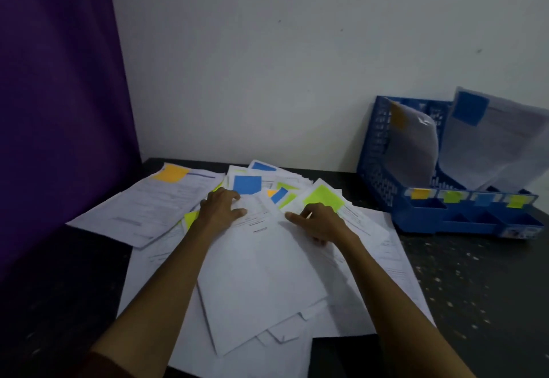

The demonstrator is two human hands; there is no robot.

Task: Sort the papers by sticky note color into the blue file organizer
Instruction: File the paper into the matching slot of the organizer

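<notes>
Papers (261,282) lie under both hands: left hand (221,209) presses down, fingers relaxed; right hand (319,223) pinches one sheet (353,217).

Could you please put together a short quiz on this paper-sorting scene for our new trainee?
1. True or false: the blue plastic file organizer stands empty.
2. Which sticky-note colours show on the filed white paper sheets standing in it? A: orange and blue. B: pink and green. C: yellow only.
3. Fill in: the leftmost loose white paper sheet carries a ____ sticky note.

Key: 1 false, sheets already stand in it. 2 A. 3 orange.
</notes>
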